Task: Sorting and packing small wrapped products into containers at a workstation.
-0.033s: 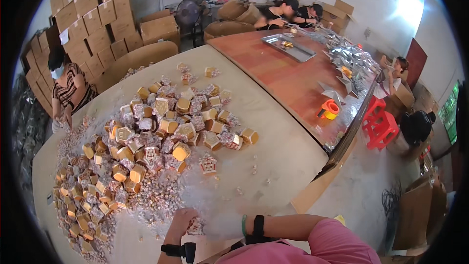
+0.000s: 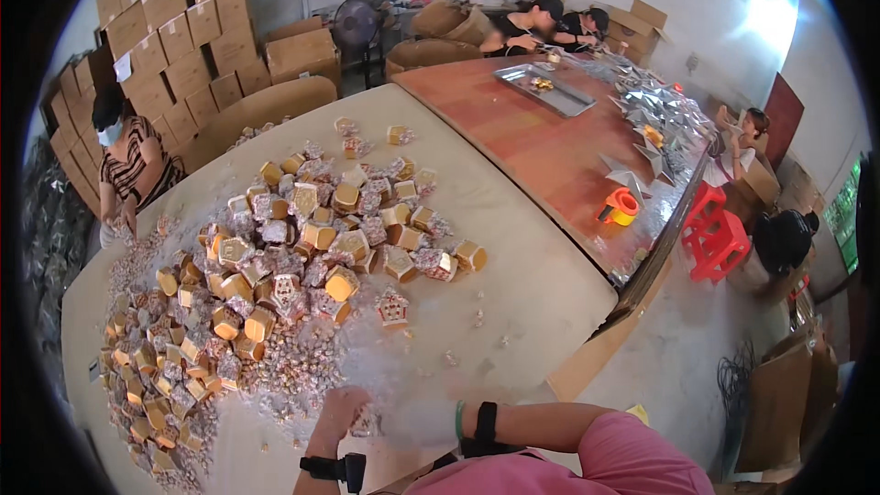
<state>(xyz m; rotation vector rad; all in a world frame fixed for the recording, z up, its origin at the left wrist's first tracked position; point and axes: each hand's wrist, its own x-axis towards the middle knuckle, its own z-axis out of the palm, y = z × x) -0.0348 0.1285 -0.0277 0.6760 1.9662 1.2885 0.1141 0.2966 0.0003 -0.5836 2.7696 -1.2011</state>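
Near the front edge of the table, my left hand (image 2: 346, 408) has its fingers closed on a small house-shaped ornament (image 2: 367, 421) with a speckled, beaded surface. Only part of that ornament shows. My right forearm reaches in from the right, with a green band and a black strap at the wrist; a pale smear covers where my right hand (image 2: 431, 423) is, so its fingers cannot be made out. Just beyond my hands stands another beaded house ornament (image 2: 392, 309). A large heap of gold-bottomed house ornaments (image 2: 316, 236) and loose small beads (image 2: 298, 376) spreads to the left.
The beige table (image 2: 522, 312) meets a reddish table (image 2: 477, 128) bearing a metal tray (image 2: 573, 104), silver stars (image 2: 655, 105) and an orange tape dispenser (image 2: 621, 207). A co-worker (image 2: 137, 165) handles pieces at the left edge; others sit far off. Red stools (image 2: 715, 243) stand right.
The ornament in my left hand has tilted slightly and shows less of its face. Otherwise the view has barely shifted.
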